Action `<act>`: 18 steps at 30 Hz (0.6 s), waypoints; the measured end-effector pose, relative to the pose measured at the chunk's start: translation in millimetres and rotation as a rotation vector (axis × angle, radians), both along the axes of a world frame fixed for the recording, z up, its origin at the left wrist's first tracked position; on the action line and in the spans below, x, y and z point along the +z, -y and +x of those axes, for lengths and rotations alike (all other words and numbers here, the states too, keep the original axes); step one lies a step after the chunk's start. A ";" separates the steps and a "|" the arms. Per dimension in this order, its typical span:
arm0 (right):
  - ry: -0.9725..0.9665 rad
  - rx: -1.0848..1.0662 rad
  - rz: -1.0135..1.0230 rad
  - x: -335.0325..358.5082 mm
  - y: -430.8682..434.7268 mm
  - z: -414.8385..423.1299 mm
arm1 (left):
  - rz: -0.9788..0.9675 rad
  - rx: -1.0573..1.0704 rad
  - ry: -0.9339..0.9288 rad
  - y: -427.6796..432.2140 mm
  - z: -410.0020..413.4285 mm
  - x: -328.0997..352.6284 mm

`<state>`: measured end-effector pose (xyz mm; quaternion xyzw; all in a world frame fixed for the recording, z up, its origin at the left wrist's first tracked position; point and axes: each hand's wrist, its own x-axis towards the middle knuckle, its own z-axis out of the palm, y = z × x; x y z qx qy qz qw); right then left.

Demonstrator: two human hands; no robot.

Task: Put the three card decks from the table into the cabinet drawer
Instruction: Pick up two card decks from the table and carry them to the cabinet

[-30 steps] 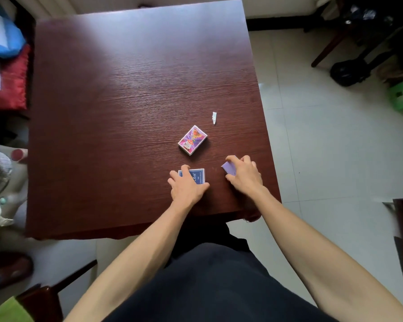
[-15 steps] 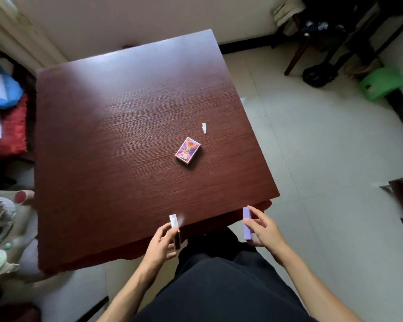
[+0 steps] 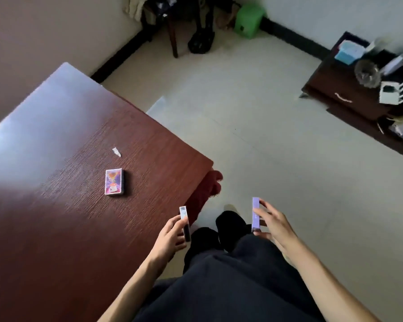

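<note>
While our left hand (image 3: pixel 172 231) pinches the dark deck (image 3: pixel 185 223) and right hand (image 3: pixel 271 220) grips the purple deck (image 3: pixel 255 213), we carry both edge-up toward the cabinet drawer (image 3: pixel 344 101); third deck (image 3: pixel 114 181) waits on table (image 3: pixel 56 228).

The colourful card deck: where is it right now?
In the head view it lies flat on the dark table, left of both hands, just below a small white scrap: colourful card deck.

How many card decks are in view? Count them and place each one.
3. A colourful deck lies flat on the table; a dark deck is held edge-up in the left hand; a purple deck is in the right hand. None seems hidden.
</note>
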<state>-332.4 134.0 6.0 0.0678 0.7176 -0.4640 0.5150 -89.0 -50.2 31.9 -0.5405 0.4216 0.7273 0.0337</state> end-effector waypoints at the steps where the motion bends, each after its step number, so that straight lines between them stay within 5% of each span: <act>1: -0.003 -0.058 -0.007 0.7 -12.8 -4.6 | 0.002 -0.055 -0.009 -1.4 -14.6 1.2; 7: 0.008 -0.364 0.007 -6.8 -83.4 -37.6 | -0.046 -0.358 -0.037 -23.7 -101.8 4.0; 18: 0.023 -0.491 0.016 -5.7 -201.6 -145.8 | -0.051 -0.495 -0.022 -109.2 -271.0 12.1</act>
